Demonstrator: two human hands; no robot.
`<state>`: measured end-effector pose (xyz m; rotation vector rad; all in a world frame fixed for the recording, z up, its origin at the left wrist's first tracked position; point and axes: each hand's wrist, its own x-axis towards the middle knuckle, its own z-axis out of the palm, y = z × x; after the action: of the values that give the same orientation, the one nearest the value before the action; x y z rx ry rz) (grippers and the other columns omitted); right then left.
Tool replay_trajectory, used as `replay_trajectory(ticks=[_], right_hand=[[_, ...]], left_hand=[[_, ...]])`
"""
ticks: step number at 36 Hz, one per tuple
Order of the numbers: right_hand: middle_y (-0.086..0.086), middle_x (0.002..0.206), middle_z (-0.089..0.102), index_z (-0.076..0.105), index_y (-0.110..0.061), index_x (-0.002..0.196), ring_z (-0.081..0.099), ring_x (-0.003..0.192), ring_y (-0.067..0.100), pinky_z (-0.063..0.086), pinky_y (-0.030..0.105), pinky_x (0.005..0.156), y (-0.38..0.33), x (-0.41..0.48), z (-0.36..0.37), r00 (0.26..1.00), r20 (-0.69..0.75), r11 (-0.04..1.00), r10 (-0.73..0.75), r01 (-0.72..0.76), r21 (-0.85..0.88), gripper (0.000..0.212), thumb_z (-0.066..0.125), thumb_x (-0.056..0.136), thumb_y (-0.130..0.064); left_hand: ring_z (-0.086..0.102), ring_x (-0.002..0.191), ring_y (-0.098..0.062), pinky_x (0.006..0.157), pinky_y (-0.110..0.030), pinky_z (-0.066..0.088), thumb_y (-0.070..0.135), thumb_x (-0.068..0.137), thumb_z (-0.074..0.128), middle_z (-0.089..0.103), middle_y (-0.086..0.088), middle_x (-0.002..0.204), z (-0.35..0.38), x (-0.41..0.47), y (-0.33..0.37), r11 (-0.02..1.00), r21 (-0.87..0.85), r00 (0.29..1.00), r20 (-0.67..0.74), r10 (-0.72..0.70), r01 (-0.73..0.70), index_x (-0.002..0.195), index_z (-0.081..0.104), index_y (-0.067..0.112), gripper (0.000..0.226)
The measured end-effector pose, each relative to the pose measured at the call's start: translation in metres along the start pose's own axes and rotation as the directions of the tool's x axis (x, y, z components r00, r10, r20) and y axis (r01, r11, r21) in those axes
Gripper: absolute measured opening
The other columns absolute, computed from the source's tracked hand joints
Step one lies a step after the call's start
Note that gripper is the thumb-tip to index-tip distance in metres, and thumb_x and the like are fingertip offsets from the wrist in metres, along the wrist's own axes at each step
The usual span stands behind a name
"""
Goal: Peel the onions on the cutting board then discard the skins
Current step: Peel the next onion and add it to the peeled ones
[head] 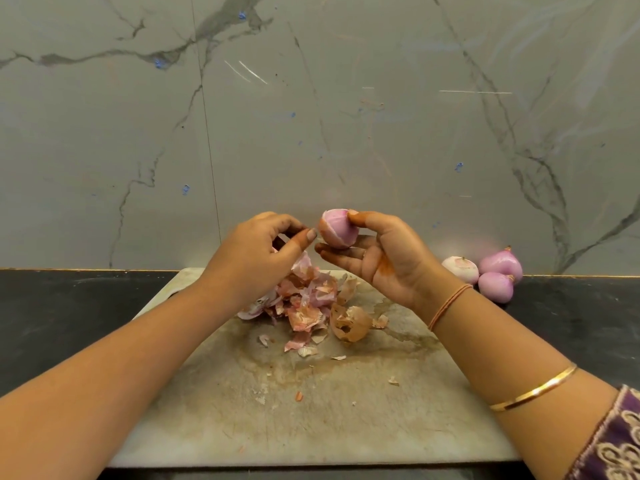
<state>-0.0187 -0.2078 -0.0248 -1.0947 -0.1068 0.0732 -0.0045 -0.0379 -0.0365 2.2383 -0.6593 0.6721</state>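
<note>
My right hand (384,258) holds a pink onion (337,230) up above the cutting board (311,410), thumb on top and fingers beneath. A strip of brownish skin still clings to the onion's left side. My left hand (256,254) is just left of the onion, its thumb and forefinger pinched together near that strip; whether a skin piece sits between them I cannot tell. A heap of dry onion skins (311,306) lies on the board's far half below both hands.
Three peeled onions (485,271) sit on the dark counter (69,306) right of the board, against the marble wall (311,116). Small skin flakes are scattered over the stained board. A bangle and a thread band circle my right forearm.
</note>
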Motion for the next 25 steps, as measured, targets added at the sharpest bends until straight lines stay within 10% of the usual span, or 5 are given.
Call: replay_trajectory(ticks=[12, 25], right_hand=[[0.028, 0.111, 0.061, 0.045, -0.006, 0.115, 0.071, 0.076, 0.034, 0.061, 0.04, 0.072, 0.0012, -0.005, 0.0027, 0.997, 0.072, 0.992, -0.013, 0.022, -0.126, 0.023, 0.056, 0.096, -0.015], [0.027, 0.088, 0.065, 0.051, -0.004, 0.109, 0.07, 0.066, 0.032, 0.06, 0.035, 0.062, -0.0024, -0.0079, 0.0035, 0.997, 0.073, 0.995, 0.037, -0.03, -0.096, 0.02, 0.045, 0.099, -0.02]], left_hand=[[0.055, 0.089, 0.003, 0.07, -0.019, 0.049, 0.021, 0.089, 0.064, 0.059, 0.019, 0.09, 0.0014, -0.0004, 0.0013, 0.988, -0.102, 0.991, -0.079, 0.107, -0.114, 0.096, 0.059, 0.025, 0.01], [0.056, 0.07, -0.011, 0.057, -0.021, 0.04, 0.019, 0.094, 0.056, 0.059, 0.01, 0.088, -0.0004, 0.0027, -0.0056, 0.996, -0.059, 0.985, -0.153, -0.073, 0.065, 0.089, 0.054, 0.023, 0.007]])
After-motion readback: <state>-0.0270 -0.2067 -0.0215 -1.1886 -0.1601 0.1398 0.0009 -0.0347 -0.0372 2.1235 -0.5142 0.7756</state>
